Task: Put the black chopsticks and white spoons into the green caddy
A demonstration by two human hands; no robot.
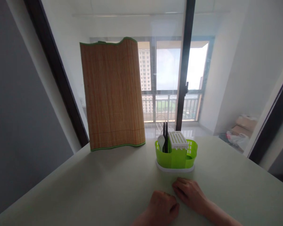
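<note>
My left hand rests on the table with its fingers curled in a loose fist, and nothing shows in it. Just beyond it to the right, my right hand lies on the tabletop, fingers folded under and apparently holding nothing. A bright green cutlery holder with a white base stands a little beyond both hands, touched by neither. Its middle carries a white slotted knife-block top. In the left compartment are a white spoon and black chopsticks or thin handles standing upright.
A bamboo mat with green edging stands upright at the back left of the pale table. Behind the table is a glass door with a dark frame. Cardboard boxes and a plastic bag lie beyond the glass at right.
</note>
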